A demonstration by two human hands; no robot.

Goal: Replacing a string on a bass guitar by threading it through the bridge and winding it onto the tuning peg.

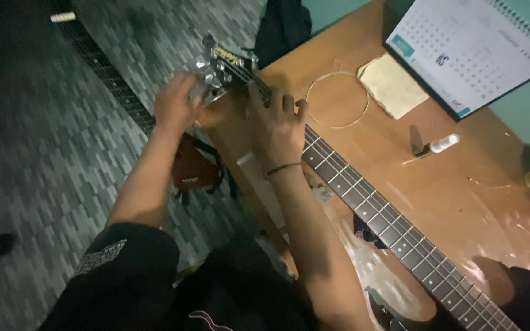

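While the dark electric guitar (pixel 363 202) is lying along the brown wooden counter (pixel 461 184), the left hand (pixel 176 101) is closing its grip on a headstock tuner and the right hand (pixel 277 125) is pinching strings beside it. Judgement: holding the string taut while turning slowly suits.

A guitar (pixel 363 202) lies slantwise across a brown wooden table (pixel 461 184), its headstock (pixel 225 64) jutting past the table's edge over the tiled floor (pixel 44 153). The left hand (pixel 176 104) grips the tuning pegs at the headstock's side, while the right hand (pixel 277 122) presses on the strings near the nut. A coiled string (pixel 337 100), a yellow cloth (pixel 394 86), a calendar (pixel 470 52) and a small white-capped bottle (pixel 440 145) rest on the table nearby.
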